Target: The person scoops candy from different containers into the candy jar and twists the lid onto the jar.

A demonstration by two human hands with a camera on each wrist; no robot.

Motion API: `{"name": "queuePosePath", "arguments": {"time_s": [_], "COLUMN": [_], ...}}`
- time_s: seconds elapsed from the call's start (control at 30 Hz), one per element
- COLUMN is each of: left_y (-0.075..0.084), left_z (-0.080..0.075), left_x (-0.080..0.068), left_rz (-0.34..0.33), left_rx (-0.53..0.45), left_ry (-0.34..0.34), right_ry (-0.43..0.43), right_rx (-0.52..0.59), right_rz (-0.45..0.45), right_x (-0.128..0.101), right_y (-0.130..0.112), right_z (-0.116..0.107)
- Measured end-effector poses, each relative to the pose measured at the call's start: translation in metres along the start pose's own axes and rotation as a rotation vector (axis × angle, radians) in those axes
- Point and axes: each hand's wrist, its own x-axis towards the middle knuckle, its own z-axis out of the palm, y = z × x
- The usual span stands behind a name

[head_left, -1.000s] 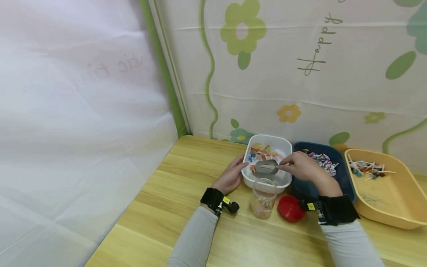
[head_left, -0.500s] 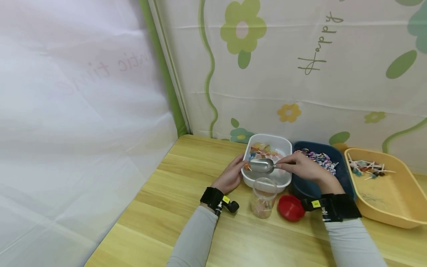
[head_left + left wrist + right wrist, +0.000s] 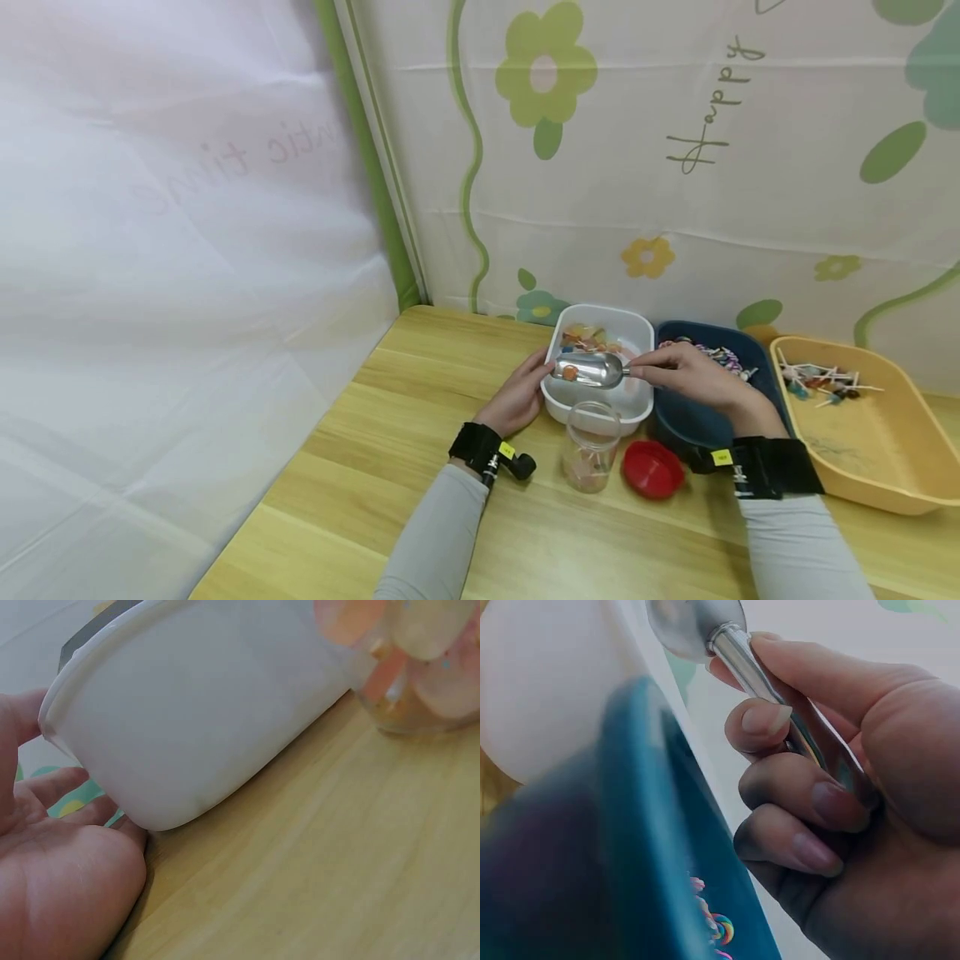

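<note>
My right hand [image 3: 686,372] grips the handle of a metal scoop [image 3: 591,369] [image 3: 705,622], which hovers over the white tub [image 3: 596,410] [image 3: 202,727] with an orange candy in its bowl. My left hand [image 3: 517,396] [image 3: 52,855] rests flat against the tub's left wall, fingers straight. Colourful candies [image 3: 588,337] lie at the tub's far end. A clear jar [image 3: 591,446] [image 3: 412,667] with a few candies inside stands open just in front of the tub. Its red lid [image 3: 651,469] lies on the table to the right of it.
A dark blue tub [image 3: 686,421] [image 3: 630,825] of striped candies sits right of the white one. Further right is a yellow tray [image 3: 862,450] with lollipops. A flowered cloth backdrop [image 3: 675,150] rises behind the wooden table [image 3: 375,467]; a white curtain hangs on the left.
The scoop has turned from tipped over the jar to level, and has risen slightly over the tub with an orange candy in it. My left hand has stayed on the tub.
</note>
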Motion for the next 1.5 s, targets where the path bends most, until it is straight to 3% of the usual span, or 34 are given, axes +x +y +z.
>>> {"name": "queuePosePath", "arguments": {"time_s": [0.27,0.63,1.03,1.5], "left_y": [-0.001,0.0,-0.001,-0.001], "left_z": [0.0,-0.001,-0.001,0.0], "left_x": [0.001,0.001,0.003,0.002], "left_rz": [0.012,0.008,0.015,0.01], "left_rx": [0.0,-0.006,-0.003,0.01], "left_ry": [-0.021,-0.016,-0.032,-0.023], "right_ry": [0.051,0.057,-0.006,-0.049], "right_rx": [-0.019,-0.045,-0.135,-0.289], "right_rz": [-0.042,-0.096,-0.165,-0.08], "right_x": [-0.014,-0.039,-0.071,-0.095], "right_y": [-0.005,-0.034,-0.066,-0.088], "right_z": [-0.017,-0.044,-0.061,-0.06]}}
